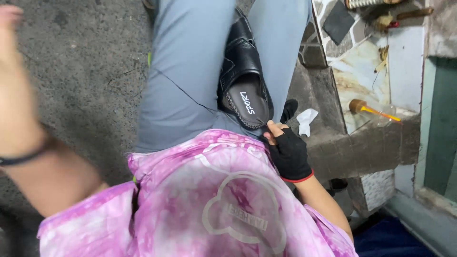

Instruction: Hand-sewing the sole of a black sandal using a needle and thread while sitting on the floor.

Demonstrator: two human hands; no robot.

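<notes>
A black leather shoe (242,66) lies between my grey-trousered legs (185,71), its insole facing up. My right hand (287,148), in a black fingerless glove with a red cuff edge, is at the shoe's heel, and its fingertips pinch the heel rim. My left arm is raised along the left edge, blurred, with a dark band on the wrist. Only part of my left hand (8,19) shows at the top left corner, and nothing can be seen in it. My pink tie-dye shirt (214,204) fills the bottom of the view.
Rough concrete floor (81,62) spreads to the left. On the right is a stone ledge (362,143) with a crumpled white paper (306,120) and a clear bottle with an orange nozzle (373,108). A tiled surface (362,57) with tools lies behind it.
</notes>
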